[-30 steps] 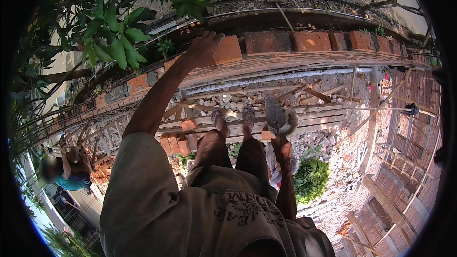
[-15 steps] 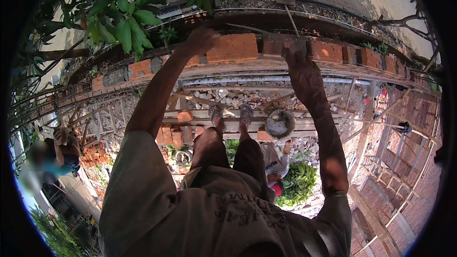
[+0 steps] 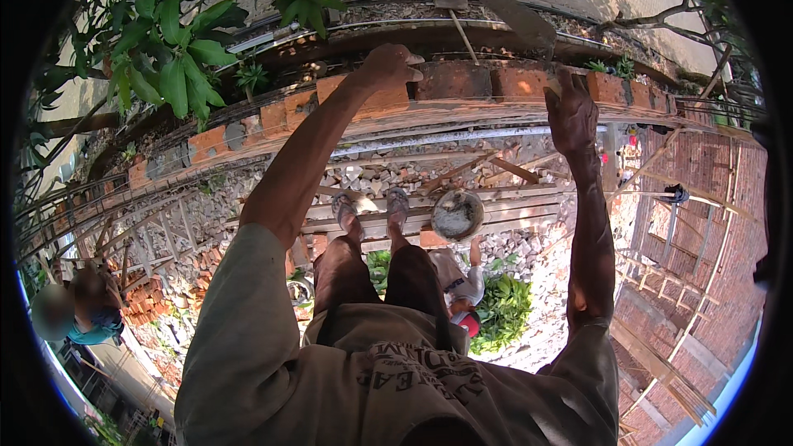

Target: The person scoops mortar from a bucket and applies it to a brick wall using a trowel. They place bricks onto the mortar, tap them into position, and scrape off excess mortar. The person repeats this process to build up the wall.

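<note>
A trowel is gripped in my right hand (image 3: 572, 116), its fingers closed round the handle. Its grey blade (image 3: 520, 21) points up and away, over the far side of the brick wall (image 3: 453, 81). At the left of centre, my left hand (image 3: 387, 66) hovers at the wall's top course, just over an orange brick (image 3: 368, 99). Thumb and forefinger are apart, with nothing visible between them. Grey mortar shows between several bricks along the course.
Below, my feet stand on wooden planks (image 3: 512, 211) beside a bucket (image 3: 457, 215) of grey mortar. A person in a red cap (image 3: 469, 324) is beneath the planks, another at far left (image 3: 95, 306). Leafy branches (image 3: 178, 66) overhang the wall's left. Rubble (image 3: 529, 256) covers the ground.
My right hand has lifted the trowel off the bricks and moved right, the blade swinging out beyond the wall. My left hand stays by the top course. The whole view has shifted slightly.
</note>
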A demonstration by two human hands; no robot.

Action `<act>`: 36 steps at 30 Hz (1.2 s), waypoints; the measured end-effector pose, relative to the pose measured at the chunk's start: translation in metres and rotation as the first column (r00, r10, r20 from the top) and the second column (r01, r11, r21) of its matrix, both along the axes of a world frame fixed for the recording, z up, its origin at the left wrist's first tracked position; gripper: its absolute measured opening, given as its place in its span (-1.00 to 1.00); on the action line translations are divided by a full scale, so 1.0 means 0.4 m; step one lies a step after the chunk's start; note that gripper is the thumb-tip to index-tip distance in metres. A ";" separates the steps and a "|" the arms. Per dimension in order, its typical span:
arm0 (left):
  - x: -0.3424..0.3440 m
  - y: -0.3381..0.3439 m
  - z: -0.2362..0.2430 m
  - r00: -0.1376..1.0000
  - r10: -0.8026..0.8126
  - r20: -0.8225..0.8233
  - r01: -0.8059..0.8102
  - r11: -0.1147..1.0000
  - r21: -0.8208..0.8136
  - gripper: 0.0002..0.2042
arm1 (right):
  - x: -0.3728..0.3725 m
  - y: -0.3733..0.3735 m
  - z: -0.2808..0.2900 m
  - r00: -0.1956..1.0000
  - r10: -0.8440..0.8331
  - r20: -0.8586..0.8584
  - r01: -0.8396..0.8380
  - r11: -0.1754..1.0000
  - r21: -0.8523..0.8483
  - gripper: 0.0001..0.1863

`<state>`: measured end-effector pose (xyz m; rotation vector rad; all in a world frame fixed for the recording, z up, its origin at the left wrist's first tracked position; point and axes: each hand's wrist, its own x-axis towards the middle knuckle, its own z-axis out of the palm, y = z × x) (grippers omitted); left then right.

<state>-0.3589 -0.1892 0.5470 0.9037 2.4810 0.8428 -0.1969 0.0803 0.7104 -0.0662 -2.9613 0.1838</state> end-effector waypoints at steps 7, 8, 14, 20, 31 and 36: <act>0.048 0.012 0.017 0.996 0.080 -0.038 -0.081 0.996 -0.044 -0.58 | 0.058 0.045 -0.001 0.998 0.069 -0.013 -0.068 0.997 0.044 -0.56; 0.050 0.012 0.017 0.997 0.071 0.007 -0.070 0.997 -0.014 -0.59 | 0.064 0.042 -0.004 0.998 0.062 0.011 -0.062 0.998 0.019 -0.56; 0.051 0.019 0.008 0.997 0.065 -0.035 -0.068 0.993 -0.096 -0.57 | 0.080 0.017 -0.039 0.999 0.053 -0.007 -0.053 0.997 -0.049 -0.58; 0.050 0.017 0.018 0.993 0.114 0.022 -0.113 0.994 -0.008 -0.59 | 0.084 0.022 -0.088 0.926 0.233 0.298 -0.306 0.924 0.228 -0.44; 0.045 0.023 -0.021 0.992 0.108 -0.070 -0.111 0.993 -0.033 -0.56 | 0.116 0.130 -0.089 0.981 -0.130 -0.144 0.131 0.991 -0.006 -0.58; 0.044 0.027 -0.035 0.989 0.123 -0.082 -0.128 0.990 -0.058 -0.52 | 0.121 0.129 -0.097 0.981 -0.122 -0.149 0.125 0.992 0.012 -0.59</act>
